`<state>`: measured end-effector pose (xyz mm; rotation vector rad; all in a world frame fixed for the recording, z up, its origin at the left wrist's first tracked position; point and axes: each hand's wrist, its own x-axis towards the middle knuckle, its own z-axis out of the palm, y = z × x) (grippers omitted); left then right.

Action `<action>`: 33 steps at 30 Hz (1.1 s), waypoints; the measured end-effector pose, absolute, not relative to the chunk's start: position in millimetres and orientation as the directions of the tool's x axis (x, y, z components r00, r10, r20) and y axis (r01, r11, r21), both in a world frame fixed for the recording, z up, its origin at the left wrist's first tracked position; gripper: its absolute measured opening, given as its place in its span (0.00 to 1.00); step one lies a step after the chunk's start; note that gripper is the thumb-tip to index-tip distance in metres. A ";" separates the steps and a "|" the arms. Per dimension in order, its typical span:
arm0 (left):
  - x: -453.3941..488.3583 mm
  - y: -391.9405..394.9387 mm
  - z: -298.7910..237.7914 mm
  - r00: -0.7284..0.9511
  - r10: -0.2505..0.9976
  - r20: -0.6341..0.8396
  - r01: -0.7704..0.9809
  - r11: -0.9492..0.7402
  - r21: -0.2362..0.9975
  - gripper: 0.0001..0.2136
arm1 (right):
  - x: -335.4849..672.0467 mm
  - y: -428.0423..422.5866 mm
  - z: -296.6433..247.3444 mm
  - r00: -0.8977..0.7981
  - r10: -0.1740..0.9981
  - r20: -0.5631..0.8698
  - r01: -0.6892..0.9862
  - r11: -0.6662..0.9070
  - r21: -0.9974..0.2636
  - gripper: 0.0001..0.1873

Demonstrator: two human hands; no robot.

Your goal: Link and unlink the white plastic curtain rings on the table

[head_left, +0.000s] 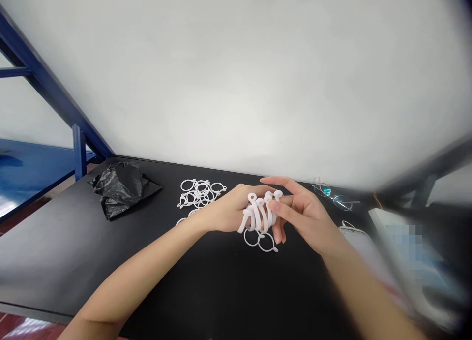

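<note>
My left hand (226,209) is closed around a bunch of white plastic rings (259,211), several of them threaded over its fingers. My right hand (304,214) meets it from the right, fingers pinched on the same bunch of rings. Two loose white rings (261,240) lie on the black table (165,276) just below both hands. A pile of white rings (199,192) lies on the table behind my left hand.
A crumpled black plastic bag (121,187) sits at the table's back left. A pair of glasses (334,195) lies at the back right, with a phone (363,244) and a blurred white box (409,241) nearer the right edge. A blue metal frame (79,153) stands at left.
</note>
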<state>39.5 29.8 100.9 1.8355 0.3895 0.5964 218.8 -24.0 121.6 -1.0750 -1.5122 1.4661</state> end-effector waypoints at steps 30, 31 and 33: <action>31.5 34.1 100.9 0.755 0.574 0.318 -0.216 -0.240 0.946 0.20 | 207.1 -21.1 98.2 -0.202 0.979 0.030 -0.143 0.001 -0.990 0.19; 30.4 34.4 100.8 0.762 0.562 0.322 -0.218 -0.246 0.944 0.20 | 207.0 -21.0 98.4 -0.215 0.976 0.030 -0.152 -0.004 -0.988 0.18; 28.5 35.2 100.6 0.779 0.535 0.326 -0.220 -0.253 0.942 0.21 | 206.9 -20.8 99.4 -0.257 0.966 0.024 -0.169 -0.020 -0.985 0.14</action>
